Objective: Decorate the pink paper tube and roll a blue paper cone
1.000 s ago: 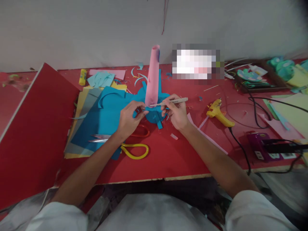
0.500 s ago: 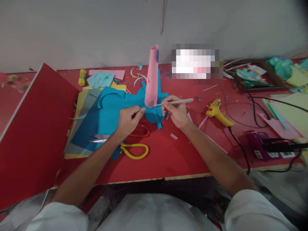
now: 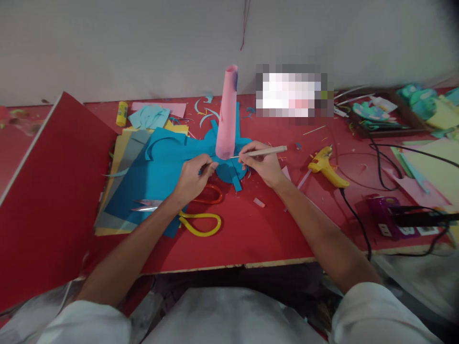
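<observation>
Across the bottom of the frame lie two pale cloth sleeves (image 3: 88,325). Beyond them is the smooth red table (image 3: 258,243), its front edge rough. One pair of scissors (image 3: 202,234), left of centre, has two looped handles, one yellow and one red, and shiny metal blades over paper.

Near the centre, the left hand (image 3: 195,177) has thumb and fingertips drawn narrow; whether anything is between them I cannot tell. The right hand (image 3: 263,165) grips one slim, pale pen (image 3: 268,151), its thin tip at the foot of the tube (image 3: 227,114). That single tube, rolled pink paper and open at the top, stands upright on a rounded blue cutout (image 3: 229,172) with flat strips sticking out.

At right are one purple box (image 3: 383,212) and one yellow plastic glue gun (image 3: 326,168) with a black cord. At left, blue, grey and yellow sheets (image 3: 143,177) overlap. Farther back sit one yellow glue stick (image 3: 122,113), upper left, and one dark tray (image 3: 398,131) of scraps, upper right. A matte grey wall (image 3: 143,52) fills the top.
</observation>
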`<state>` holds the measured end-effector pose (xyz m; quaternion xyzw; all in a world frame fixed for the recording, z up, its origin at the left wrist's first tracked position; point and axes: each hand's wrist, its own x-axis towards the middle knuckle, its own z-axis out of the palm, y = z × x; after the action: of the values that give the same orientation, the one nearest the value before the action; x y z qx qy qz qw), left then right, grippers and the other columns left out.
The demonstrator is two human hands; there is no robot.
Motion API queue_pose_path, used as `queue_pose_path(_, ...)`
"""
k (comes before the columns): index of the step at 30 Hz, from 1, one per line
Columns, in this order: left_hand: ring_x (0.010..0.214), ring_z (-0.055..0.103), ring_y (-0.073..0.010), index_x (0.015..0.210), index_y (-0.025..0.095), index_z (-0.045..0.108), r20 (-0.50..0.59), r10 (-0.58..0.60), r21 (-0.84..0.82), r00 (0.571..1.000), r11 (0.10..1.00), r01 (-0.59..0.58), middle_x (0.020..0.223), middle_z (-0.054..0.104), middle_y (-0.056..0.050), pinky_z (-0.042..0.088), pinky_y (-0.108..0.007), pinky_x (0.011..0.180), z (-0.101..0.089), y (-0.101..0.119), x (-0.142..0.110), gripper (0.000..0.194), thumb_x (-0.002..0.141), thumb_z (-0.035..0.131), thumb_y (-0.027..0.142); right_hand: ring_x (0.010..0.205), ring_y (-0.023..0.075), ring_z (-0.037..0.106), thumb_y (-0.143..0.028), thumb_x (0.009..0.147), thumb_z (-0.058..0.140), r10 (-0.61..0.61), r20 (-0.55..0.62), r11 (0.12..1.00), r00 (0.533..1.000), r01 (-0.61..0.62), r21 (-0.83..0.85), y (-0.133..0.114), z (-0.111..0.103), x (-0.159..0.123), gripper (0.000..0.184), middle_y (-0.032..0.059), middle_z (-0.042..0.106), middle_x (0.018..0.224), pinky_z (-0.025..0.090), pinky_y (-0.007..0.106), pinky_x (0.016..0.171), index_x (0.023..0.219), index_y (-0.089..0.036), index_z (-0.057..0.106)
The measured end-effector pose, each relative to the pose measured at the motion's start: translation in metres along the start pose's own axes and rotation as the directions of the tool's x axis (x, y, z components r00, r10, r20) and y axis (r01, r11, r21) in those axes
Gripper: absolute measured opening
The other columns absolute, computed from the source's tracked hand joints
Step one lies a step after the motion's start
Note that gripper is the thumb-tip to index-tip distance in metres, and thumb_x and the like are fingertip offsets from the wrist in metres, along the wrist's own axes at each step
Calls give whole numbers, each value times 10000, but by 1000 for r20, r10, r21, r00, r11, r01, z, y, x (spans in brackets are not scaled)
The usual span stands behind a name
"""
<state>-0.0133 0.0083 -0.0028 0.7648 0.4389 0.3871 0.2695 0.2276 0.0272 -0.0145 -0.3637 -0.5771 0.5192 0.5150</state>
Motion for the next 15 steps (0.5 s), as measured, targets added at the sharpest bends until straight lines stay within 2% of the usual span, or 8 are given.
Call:
queue_pose_path(3,727,640,-159,811,204,639,59,-30,-93,998,995,35,761,689,-27,481,-297,694,-1,0,0,448,1048,545,572,570,118,619,-560,801,865,14,1,997,1000,-14,-71,5,-2,2,380,-14,702,727,523,268,533,839,-222,697)
queue_pose_path(9,832,716,-168,913,192,682,128,-68,-349,989,931,109,891,742,-68,583,-306,797,1,-1,0,364,1031,605,527,520,93,597,-545,836,829,42,4,995,999,-41,-93,11,-2,3,367,-26,690,691,487,241,498,839,-208,686)
queue_pose_path(15,887,737,-160,980,180,683,182,-100,-446,978,878,173,937,745,-68,601,-301,857,4,-8,2,312,951,730,487,519,94,608,-550,832,830,43,-6,996,999,-44,-74,11,-2,3,373,-26,696,688,482,238,492,843,-206,687)
